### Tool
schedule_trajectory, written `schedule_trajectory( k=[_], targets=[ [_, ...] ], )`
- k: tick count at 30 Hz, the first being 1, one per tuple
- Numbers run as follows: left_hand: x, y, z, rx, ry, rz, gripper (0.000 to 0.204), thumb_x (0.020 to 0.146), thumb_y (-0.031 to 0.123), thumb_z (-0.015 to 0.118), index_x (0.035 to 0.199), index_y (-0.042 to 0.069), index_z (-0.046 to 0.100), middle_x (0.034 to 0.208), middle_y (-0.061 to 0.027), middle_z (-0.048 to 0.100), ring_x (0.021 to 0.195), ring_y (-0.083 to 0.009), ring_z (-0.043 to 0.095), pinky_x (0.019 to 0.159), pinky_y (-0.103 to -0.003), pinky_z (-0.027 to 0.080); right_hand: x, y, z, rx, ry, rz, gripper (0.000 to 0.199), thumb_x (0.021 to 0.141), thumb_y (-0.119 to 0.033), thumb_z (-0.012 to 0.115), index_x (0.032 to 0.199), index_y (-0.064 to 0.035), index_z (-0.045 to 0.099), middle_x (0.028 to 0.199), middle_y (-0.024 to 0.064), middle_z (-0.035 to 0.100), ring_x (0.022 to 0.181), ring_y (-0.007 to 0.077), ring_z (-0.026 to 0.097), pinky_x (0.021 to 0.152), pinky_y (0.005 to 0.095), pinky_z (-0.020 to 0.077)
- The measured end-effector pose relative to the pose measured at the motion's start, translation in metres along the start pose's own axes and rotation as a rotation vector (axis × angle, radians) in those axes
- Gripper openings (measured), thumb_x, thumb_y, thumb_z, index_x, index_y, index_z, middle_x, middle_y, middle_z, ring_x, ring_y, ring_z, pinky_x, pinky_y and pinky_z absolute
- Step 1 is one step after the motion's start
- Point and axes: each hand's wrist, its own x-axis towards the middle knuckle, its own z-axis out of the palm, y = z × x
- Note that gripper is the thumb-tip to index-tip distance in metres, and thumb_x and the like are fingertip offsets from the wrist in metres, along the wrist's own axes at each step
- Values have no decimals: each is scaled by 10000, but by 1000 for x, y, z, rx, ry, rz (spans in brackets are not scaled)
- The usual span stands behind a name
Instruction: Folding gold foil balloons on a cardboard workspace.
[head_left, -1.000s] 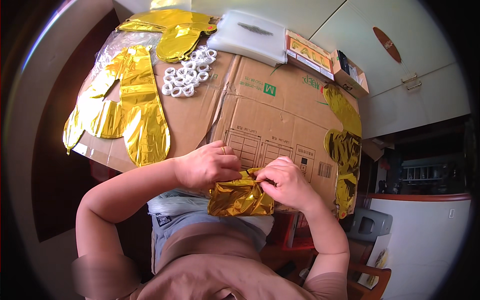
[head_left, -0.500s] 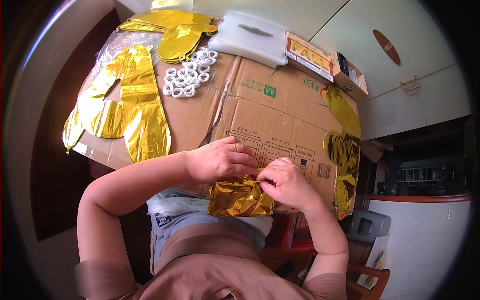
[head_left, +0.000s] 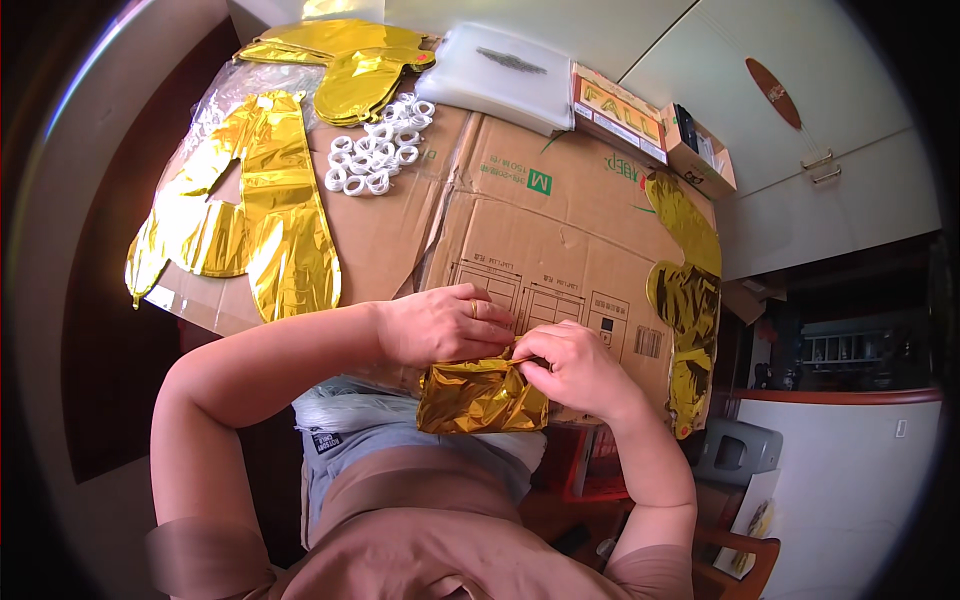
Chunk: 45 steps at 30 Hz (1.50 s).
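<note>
Both hands, the left hand (head_left: 440, 325) and the right hand (head_left: 572, 366), were pinched on the top edge of the crumpled gold foil balloon (head_left: 480, 397) at the near edge of the flattened cardboard box (head_left: 560, 220), apparently mid-fold, so a firm, even press seemed called for.

glossy crinkled gold foil balloon (head_left: 480, 397), matt cardboard (head_left: 560, 230)

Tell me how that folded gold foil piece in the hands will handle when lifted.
The folded gold foil piece looks crinkled and thin, so probably floppy and very light. Its glossy surface may be slippery; both hands, left hand and right hand, pinch its top edge.
</note>
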Motion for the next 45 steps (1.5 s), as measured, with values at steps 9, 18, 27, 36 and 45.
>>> schedule_trajectory(
  k=[9, 18, 27, 36, 45],
  targets=[
    [-7, 2, -10, -130, -33, -131, 497, 777, 203, 654, 1268, 131, 678, 1426, -59, 550, 1384, -271, 449, 1117, -459, 344, 9, 8, 3, 24, -31, 80, 164, 797, -91, 716, 926, -18, 646, 896, 124, 683, 860, 302, 675, 789, 398, 535],
    [-30, 10, -26, -152, 149, -405, 483, 703, 2, 688, 1176, 101, 705, 1289, -82, 643, 1234, -300, 576, 1037, -450, 429, 22, 8, -2, 32, -118, 243, 239, 776, -122, 749, 956, -29, 624, 888, 122, 669, 905, 305, 668, 825, 423, 505],
    [10, 103, 12, 59, 274, -477, 423, 812, 118, 618, 1222, 16, 639, 1254, -154, 606, 1263, -335, 553, 1097, -506, 405, 22, 15, 0, 15, -44, 150, 186, 769, -90, 772, 896, -28, 650, 871, 107, 593, 806, 262, 631, 732, 367, 519],
    [-2, 106, 36, 146, 281, -523, 361, 847, 159, 601, 1182, 34, 649, 1296, -157, 574, 1306, -339, 512, 1115, -510, 392, 8, 15, 3, -105, 51, -46, 211, 770, -141, 778, 908, -48, 649, 875, 97, 606, 795, 280, 628, 762, 400, 495],
    [4, 102, 37, -8, 411, -580, 356, 771, 29, 700, 1124, 21, 660, 1284, -173, 554, 1273, -380, 519, 1072, -480, 443, 17, 14, -4, -74, -83, 7, 222, 751, -168, 796, 870, -39, 660, 809, 85, 629, 752, 263, 644, 766, 387, 495]
  ],
)
